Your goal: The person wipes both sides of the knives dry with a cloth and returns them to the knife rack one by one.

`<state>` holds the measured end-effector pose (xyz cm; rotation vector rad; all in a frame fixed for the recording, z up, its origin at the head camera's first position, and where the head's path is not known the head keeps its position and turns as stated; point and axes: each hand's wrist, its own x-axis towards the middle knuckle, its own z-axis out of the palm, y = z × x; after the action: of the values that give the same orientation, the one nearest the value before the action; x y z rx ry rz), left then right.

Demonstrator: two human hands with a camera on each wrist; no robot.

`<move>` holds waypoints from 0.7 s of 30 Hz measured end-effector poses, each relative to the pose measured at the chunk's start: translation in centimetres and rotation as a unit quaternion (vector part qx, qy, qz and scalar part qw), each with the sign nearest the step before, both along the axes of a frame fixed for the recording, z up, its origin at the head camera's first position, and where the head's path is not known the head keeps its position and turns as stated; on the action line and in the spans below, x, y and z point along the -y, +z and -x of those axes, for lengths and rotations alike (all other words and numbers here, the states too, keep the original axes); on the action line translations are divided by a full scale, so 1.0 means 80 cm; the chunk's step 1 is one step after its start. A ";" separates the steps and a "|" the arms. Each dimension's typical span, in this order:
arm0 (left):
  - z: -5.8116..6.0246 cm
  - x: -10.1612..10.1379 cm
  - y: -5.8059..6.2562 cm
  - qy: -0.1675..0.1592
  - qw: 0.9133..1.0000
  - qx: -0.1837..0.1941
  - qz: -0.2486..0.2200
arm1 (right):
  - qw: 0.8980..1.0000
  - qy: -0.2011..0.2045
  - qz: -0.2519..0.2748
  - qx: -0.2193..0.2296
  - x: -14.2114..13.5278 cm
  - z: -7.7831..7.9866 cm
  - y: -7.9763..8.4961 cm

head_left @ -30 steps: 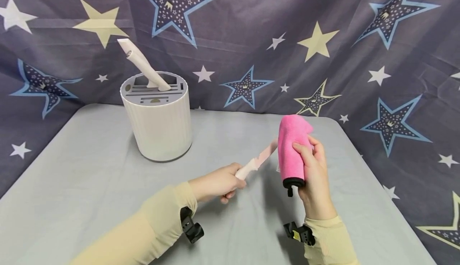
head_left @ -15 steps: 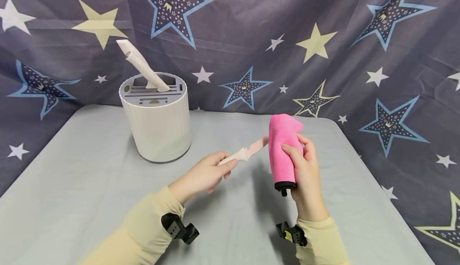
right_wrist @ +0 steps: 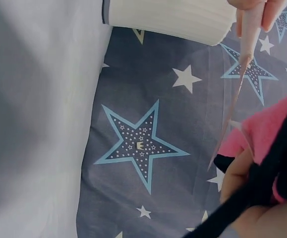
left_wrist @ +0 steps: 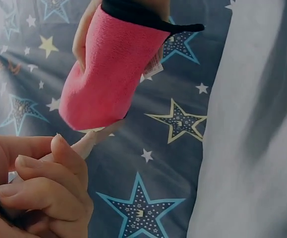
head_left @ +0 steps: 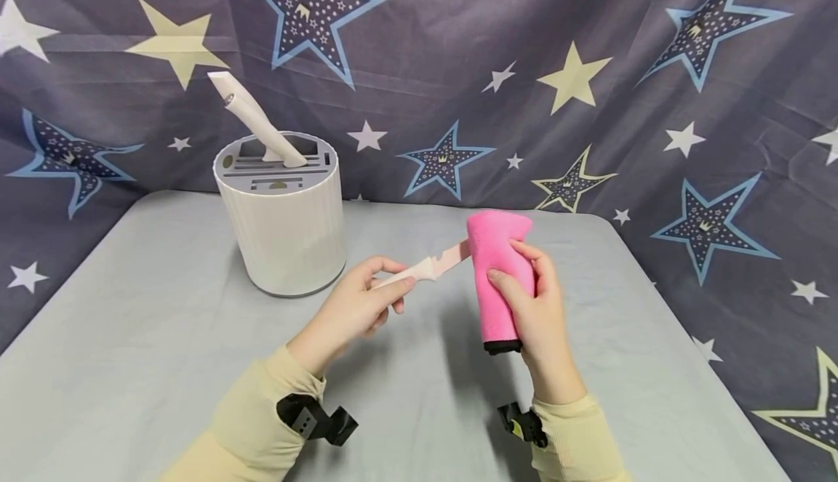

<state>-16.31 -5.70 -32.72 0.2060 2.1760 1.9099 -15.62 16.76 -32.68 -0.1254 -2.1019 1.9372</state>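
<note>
In the head view my left hand holds a small knife by its white handle, thumb laid along the top. The pinkish blade points right, away from that hand. Its far end is hidden behind a folded pink cloth with a black edge, which my right hand grips, thumb on the near face. Seen from the right wrist, the thin blade runs down to the cloth beside the right fingers. A black loop and a white tag show on the cloth in the left wrist view.
A white ribbed knife block with a grey slotted top stands at the back left of the table. One white handle leans up out of it. The table has a light grey cover; a star-patterned curtain hangs behind.
Both hands have moved left, bringing the knife and the pink cloth with them. The left hand has also risen a little and turned, its thumb now on top of the handle.
</note>
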 end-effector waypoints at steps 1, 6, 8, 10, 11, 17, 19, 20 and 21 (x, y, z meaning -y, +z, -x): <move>-0.001 0.001 0.000 0.004 1.000 0.000 0.001 | 1.000 0.004 -0.019 -0.006 0.001 0.000 -0.001; -0.008 0.003 -0.002 0.012 1.000 -0.005 0.006 | 0.994 0.035 -0.095 -0.045 0.007 -0.003 -0.007; -0.010 0.005 -0.004 0.015 1.000 -0.008 0.008 | 0.990 0.044 -0.118 -0.064 0.010 -0.003 -0.010; -0.012 0.005 -0.005 0.017 1.000 -0.012 0.009 | 0.984 0.048 -0.146 -0.086 0.014 -0.004 -0.013; -0.013 0.006 -0.006 0.018 1.000 -0.016 0.011 | 0.981 0.048 -0.161 -0.098 0.015 -0.004 -0.014; -0.017 0.004 -0.010 0.022 0.999 -0.030 0.025 | 0.946 0.039 -0.261 -0.186 0.023 -0.007 -0.021; -0.018 0.002 -0.010 0.022 0.999 -0.035 0.031 | 0.933 0.033 -0.292 -0.206 0.024 -0.009 -0.023; -0.018 0.001 -0.011 0.024 0.998 -0.036 0.034 | 0.927 0.029 -0.307 -0.214 0.025 -0.010 -0.024; -0.019 0.000 -0.011 0.025 0.998 -0.039 0.037 | 0.921 0.026 -0.320 -0.219 0.025 -0.010 -0.026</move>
<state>-14.81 -5.71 -33.62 0.2180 2.3188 1.8720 -14.81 14.74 -34.73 0.4556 -2.2879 1.0651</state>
